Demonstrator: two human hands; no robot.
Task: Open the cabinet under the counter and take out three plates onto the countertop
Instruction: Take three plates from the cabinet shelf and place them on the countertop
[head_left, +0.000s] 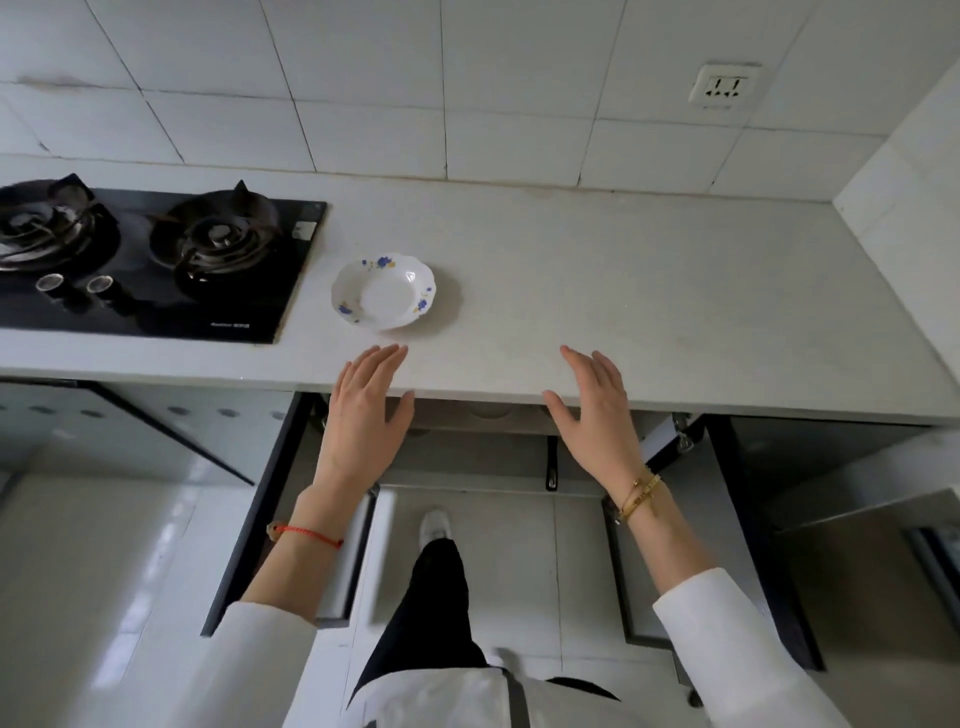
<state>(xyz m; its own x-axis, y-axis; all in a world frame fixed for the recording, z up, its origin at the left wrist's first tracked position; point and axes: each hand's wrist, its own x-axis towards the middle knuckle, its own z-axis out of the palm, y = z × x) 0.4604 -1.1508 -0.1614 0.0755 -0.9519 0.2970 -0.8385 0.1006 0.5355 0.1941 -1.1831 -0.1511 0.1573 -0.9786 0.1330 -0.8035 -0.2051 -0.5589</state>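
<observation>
One white plate with blue flowers on its rim lies on the pale countertop, just right of the stove. My left hand hovers at the counter's front edge below the plate, fingers straight, holding nothing. My right hand is level with it further right, also flat and empty. Below the edge the cabinet stands with both doors swung out, the left door and the right door. Its inside is dim; round shapes show under the counter lip, too dark to tell.
A black two-burner gas stove fills the counter's left part. White tiled wall behind carries a socket. A side wall bounds the counter on the right. A dark pan handle hangs inside the cabinet. My leg and shoe stand between the doors.
</observation>
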